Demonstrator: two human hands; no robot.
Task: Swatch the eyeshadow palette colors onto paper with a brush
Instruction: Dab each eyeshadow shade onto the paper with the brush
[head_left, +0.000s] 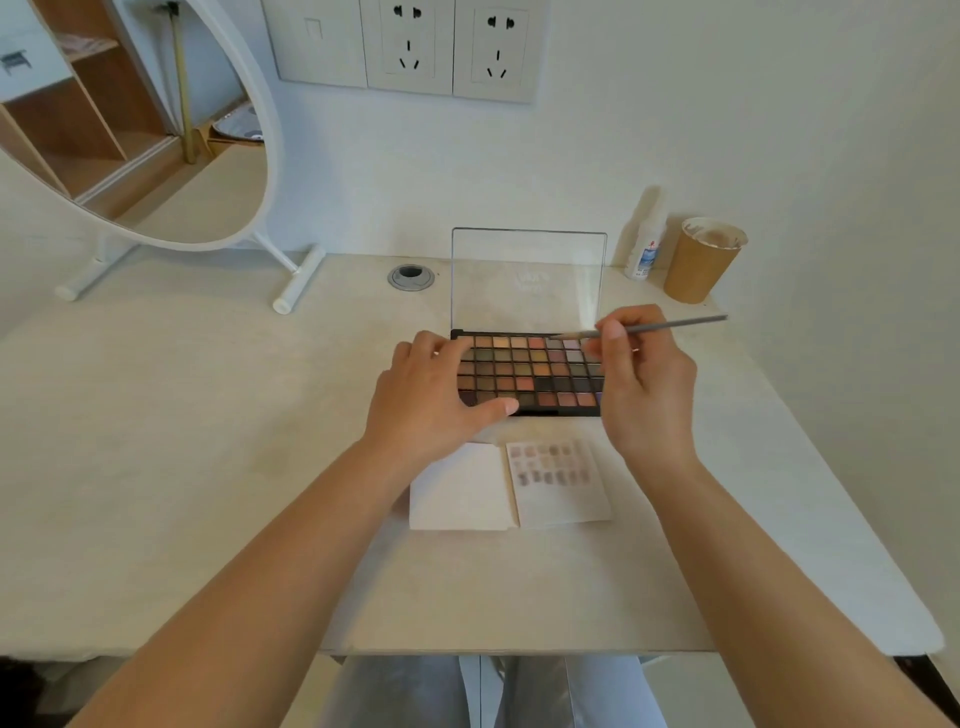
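Eyeshadow palette (530, 374), clear lid upright, steadied by flat left hand (434, 397); right hand (641, 376) pinches brush (670, 326).

The black-framed eyeshadow palette (530, 374) shows a grid of browns, oranges, pinks and dark greys. Rows of pink-grey smudges mark the white paper notebook (556, 483). The cardboard cup (698, 265) is tan-brown.

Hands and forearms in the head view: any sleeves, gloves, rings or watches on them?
No. The left hand and right hand are bare, with no gloves, and I can make out no rings. Both forearms are uncovered up to the frame edge, with no sleeve, watch or bracelet showing.
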